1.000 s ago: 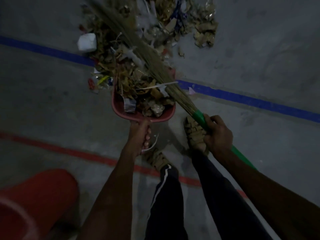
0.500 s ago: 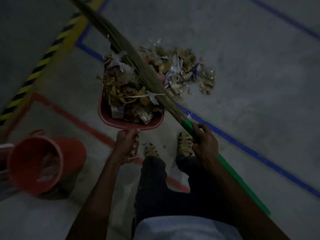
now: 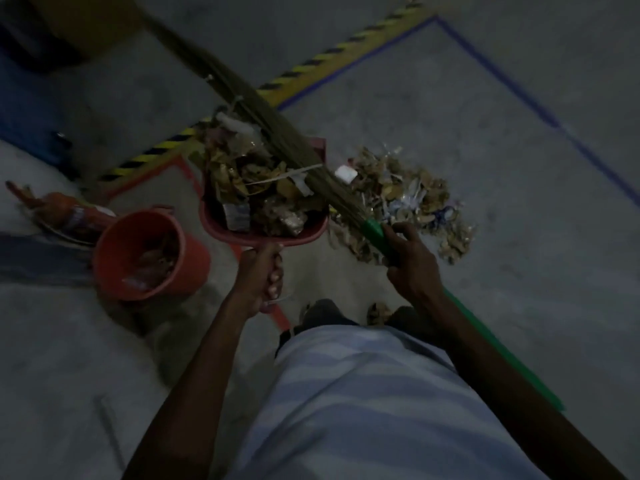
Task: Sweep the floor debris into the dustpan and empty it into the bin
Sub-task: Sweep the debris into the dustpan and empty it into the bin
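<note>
Roughly halfway, I'd say. One round orange plastic bin sits just left of the left hand, which grips one heaped red plastic dustpan, not emptied yet. The right hand grasps one green-handled straw broom, and one loose debris pile waits beyond it.

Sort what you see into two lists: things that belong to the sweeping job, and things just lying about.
Belongs to the job:
dustpan, loaded, held by the left hand
broom, held by the right hand
debris pile on the floor
orange bin

Just lying about:
striped tape
blue tape
orange bundle behind the bin
</note>
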